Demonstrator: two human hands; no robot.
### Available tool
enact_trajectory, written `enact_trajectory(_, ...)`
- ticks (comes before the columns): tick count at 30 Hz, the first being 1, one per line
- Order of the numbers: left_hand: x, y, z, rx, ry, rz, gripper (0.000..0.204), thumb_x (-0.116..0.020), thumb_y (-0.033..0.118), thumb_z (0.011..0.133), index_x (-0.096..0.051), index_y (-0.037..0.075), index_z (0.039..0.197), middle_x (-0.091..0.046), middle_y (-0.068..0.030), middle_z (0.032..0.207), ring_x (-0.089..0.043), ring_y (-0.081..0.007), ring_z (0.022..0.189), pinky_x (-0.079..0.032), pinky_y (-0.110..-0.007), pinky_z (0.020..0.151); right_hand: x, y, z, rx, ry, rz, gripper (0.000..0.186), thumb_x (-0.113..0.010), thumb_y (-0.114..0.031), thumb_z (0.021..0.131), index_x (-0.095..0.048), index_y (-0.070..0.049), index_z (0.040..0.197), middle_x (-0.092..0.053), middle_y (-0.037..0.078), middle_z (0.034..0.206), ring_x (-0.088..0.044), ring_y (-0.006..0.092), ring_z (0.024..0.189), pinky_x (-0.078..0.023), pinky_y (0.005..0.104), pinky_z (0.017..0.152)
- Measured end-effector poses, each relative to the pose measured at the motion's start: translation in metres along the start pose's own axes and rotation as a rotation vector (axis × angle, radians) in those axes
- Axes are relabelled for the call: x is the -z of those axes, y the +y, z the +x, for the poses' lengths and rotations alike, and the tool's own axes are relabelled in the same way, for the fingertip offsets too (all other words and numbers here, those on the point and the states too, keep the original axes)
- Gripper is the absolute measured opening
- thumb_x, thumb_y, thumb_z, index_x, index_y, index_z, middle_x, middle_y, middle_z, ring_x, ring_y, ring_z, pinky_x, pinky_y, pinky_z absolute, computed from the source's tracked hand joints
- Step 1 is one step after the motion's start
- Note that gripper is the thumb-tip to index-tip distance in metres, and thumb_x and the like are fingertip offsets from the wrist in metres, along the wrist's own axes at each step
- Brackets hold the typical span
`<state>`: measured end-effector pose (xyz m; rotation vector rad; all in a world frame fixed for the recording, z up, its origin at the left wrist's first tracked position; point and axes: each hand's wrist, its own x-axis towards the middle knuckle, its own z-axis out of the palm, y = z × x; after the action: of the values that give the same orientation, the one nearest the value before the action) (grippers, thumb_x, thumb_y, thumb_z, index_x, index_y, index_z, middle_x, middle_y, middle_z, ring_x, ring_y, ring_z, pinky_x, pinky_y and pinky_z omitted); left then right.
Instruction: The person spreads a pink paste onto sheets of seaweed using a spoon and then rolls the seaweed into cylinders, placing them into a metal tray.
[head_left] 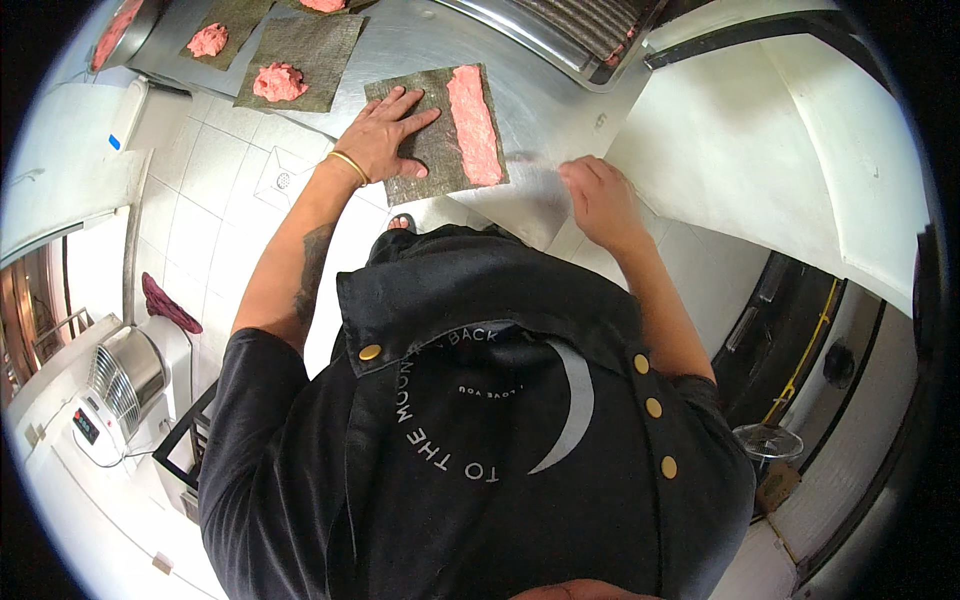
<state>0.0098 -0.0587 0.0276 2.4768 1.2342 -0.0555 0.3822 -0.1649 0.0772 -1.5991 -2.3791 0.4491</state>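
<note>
A dark green nori sheet lies at the front edge of the steel counter, with a long flattened strip of pink paste along its right side. Flat on the sheet's left part rests my left hand, fingers spread, left of the paste. My right hand is to the right of the sheet, its fingers closed together. Left of those fingers is a blurred, pale flat shape, too smeared to name. More nori sheets lie at the far left, each bearing a lump of pink paste.
A metal tray of dark, ridged pieces stands at the back of the steel counter. At the far left is a metal bowl with pink paste. A white machine with a steel drum stands at lower left. White panels rise on the right.
</note>
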Motion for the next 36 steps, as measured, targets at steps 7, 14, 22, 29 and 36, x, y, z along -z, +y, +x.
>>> enact_trajectory(7,0.006,0.007,0.001,0.037,-0.033,0.011,0.106,-0.094,0.046,0.070,-0.046,0.030,0.163,-0.033,-0.0084,0.174,-0.026,-0.0342,0.162,-0.026,-0.050,0.132,-0.016,0.007,0.009,0.244,-0.093,-0.030,0.023,-0.059,-0.009,0.092,-0.072,-0.010,0.111,-0.072,0.010,0.111,-0.069,0.0321,0.106,-0.056,0.0453,0.094)
enact_trajectory(14,0.007,0.010,0.001,0.054,-0.040,0.003,0.106,-0.094,0.046,0.069,-0.047,0.030,0.163,-0.032,-0.0081,0.175,-0.025,-0.0340,0.163,-0.026,-0.050,0.132,-0.006,-0.008,0.020,0.090,0.026,0.320,0.016,-0.064,-0.014,0.097,-0.073,-0.005,0.105,-0.072,0.014,0.100,-0.072,0.0361,0.089,-0.059,0.0455,0.079)
enact_trajectory(22,0.004,0.008,0.000,0.033,-0.025,-0.030,0.108,-0.095,0.041,0.068,-0.046,0.028,0.163,-0.032,-0.0099,0.175,-0.026,-0.0360,0.162,-0.026,-0.051,0.132,-0.007,0.007,0.023,0.028,0.075,0.192,0.017,-0.063,-0.015,0.095,-0.074,-0.005,0.105,-0.073,0.014,0.101,-0.072,0.0378,0.089,-0.059,0.0473,0.079)
enact_trajectory(29,0.005,0.008,0.000,0.026,-0.027,-0.042,0.109,-0.095,0.041,0.067,-0.046,0.028,0.163,-0.031,-0.0104,0.175,-0.026,-0.0371,0.162,-0.027,-0.052,0.132,-0.019,0.016,0.010,0.083,0.010,0.123,0.018,-0.062,-0.015,0.093,-0.072,-0.009,0.106,-0.071,0.013,0.101,-0.072,0.0374,0.092,-0.058,0.0495,0.082)
enact_trajectory(36,0.006,0.007,-0.001,0.028,-0.037,-0.028,0.108,-0.095,0.044,0.068,-0.045,0.028,0.163,-0.031,-0.0095,0.175,-0.025,-0.0362,0.162,-0.026,-0.052,0.132,-0.014,-0.005,0.010,0.009,0.044,0.091,0.020,-0.061,-0.015,0.092,-0.071,-0.010,0.108,-0.070,0.013,0.102,-0.072,0.0378,0.091,-0.059,0.0512,0.081)
